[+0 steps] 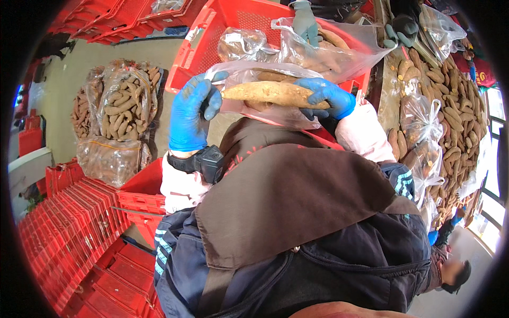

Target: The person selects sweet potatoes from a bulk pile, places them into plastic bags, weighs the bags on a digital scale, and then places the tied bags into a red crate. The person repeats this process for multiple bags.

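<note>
My right hand [328, 97], in a blue glove, grips one end of a long, pale brown sweet potato [270, 93]. The tuber lies nearly level across a clear plastic bag [234, 69], and other sweet potatoes show inside the bag. My left hand [195, 105], also blue-gloved, pinches the bag's edge between its fingers, beside the tuber's other tip. Past the bag stands a red plastic crate [185, 65] with a knotted bag of tubers [242, 43] in it. A second open bag [288, 35] of sweet potatoes rests in the same crate.
A co-worker's grey-gloved hand [305, 24] reaches into the second bag. To the right, a large heap of sweet potatoes [453, 115] lies with tied bags [421, 119] along its near side. Bagged sweet potatoes [121, 105] stand at left, above stacked red crates [79, 214].
</note>
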The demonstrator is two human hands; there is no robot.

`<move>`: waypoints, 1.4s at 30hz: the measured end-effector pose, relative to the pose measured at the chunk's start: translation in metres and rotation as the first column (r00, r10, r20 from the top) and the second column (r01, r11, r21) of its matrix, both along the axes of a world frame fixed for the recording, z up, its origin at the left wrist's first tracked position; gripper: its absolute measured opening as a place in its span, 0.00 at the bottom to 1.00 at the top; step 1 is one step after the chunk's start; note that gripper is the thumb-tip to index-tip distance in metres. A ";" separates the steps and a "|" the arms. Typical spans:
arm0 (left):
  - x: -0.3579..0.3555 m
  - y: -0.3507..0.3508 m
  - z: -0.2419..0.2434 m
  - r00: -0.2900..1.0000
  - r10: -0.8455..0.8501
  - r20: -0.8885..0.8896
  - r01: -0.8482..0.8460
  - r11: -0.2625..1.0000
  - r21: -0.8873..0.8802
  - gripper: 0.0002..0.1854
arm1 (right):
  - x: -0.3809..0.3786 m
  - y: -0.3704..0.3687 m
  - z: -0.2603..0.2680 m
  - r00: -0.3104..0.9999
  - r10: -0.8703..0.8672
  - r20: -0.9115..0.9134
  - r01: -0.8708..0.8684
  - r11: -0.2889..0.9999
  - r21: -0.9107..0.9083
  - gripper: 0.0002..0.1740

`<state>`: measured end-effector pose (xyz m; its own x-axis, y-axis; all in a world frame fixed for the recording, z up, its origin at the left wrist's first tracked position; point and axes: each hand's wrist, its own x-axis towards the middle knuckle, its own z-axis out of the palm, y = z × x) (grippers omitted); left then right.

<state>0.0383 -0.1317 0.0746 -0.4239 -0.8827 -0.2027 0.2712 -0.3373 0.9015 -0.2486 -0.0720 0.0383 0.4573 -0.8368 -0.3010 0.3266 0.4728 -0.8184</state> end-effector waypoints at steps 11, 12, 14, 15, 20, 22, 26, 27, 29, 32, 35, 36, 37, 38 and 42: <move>0.003 0.006 -0.004 0.971 0.033 -0.236 -0.031 0.999 0.011 0.21 | 0.060 -0.013 0.034 0.986 0.164 -0.003 -0.163 0.984 0.077 0.22; 0.004 0.007 -0.006 0.971 0.049 -0.235 -0.045 0.999 0.021 0.20 | 0.063 -0.014 0.034 0.977 0.214 -0.028 -0.213 0.977 0.032 0.22; 0.004 0.009 -0.007 0.971 0.045 -0.234 -0.045 0.999 0.004 0.20 | 0.068 -0.019 0.033 0.963 0.266 -0.045 -0.268 0.963 -0.036 0.23; 0.003 0.011 -0.007 0.971 0.030 -0.237 -0.032 0.999 -0.006 0.19 | 0.072 -0.022 0.032 0.956 0.289 -0.055 -0.293 0.954 -0.069 0.23; -0.004 0.019 -0.003 0.985 0.111 -0.134 -0.115 0.993 -0.025 0.18 | 0.095 -0.038 0.021 0.938 0.182 -0.294 -0.278 0.902 -0.329 0.24; -0.004 0.020 -0.001 0.992 0.088 -0.092 -0.094 0.993 -0.064 0.17 | 0.101 -0.040 0.020 0.952 0.119 -0.282 -0.233 0.879 -0.417 0.23; -0.004 0.023 -0.005 0.993 0.107 -0.057 -0.110 0.992 -0.068 0.15 | 0.108 -0.040 0.026 0.970 0.069 -0.234 -0.127 0.962 -0.243 0.23; -0.004 0.023 -0.007 0.992 0.115 -0.059 -0.119 0.991 -0.065 0.14 | 0.108 -0.040 0.029 0.978 0.071 -0.197 -0.106 0.979 -0.171 0.24; -0.004 0.024 -0.011 0.991 0.118 -0.064 -0.122 0.991 -0.052 0.13 | 0.106 -0.040 0.033 0.989 0.080 -0.122 -0.089 0.994 -0.063 0.24; -0.003 0.025 -0.013 0.987 0.139 -0.079 -0.142 0.989 -0.032 0.14 | 0.102 -0.040 0.035 0.992 0.127 0.008 -0.127 0.992 -0.016 0.25; -0.003 0.025 -0.012 0.987 0.104 -0.121 -0.112 0.992 -0.058 0.15 | 0.100 -0.037 0.032 0.978 0.202 0.061 -0.192 0.972 -0.137 0.25; -0.004 0.025 -0.012 0.987 0.108 -0.119 -0.116 0.991 -0.061 0.15 | 0.099 -0.035 0.030 0.978 0.206 0.014 -0.199 0.956 -0.215 0.24; -0.004 0.025 -0.011 0.987 0.112 -0.117 -0.120 0.991 -0.063 0.16 | 0.100 -0.034 0.029 0.976 0.207 -0.071 -0.217 0.949 -0.230 0.24; -0.005 0.025 -0.011 0.987 0.101 -0.125 -0.110 0.992 -0.067 0.16 | 0.099 -0.033 0.028 0.973 0.179 -0.142 -0.207 0.954 -0.216 0.23; -0.006 0.026 -0.011 0.988 0.102 -0.120 -0.112 0.991 -0.075 0.16 | 0.099 -0.034 0.031 0.982 0.172 -0.082 -0.175 0.984 -0.031 0.22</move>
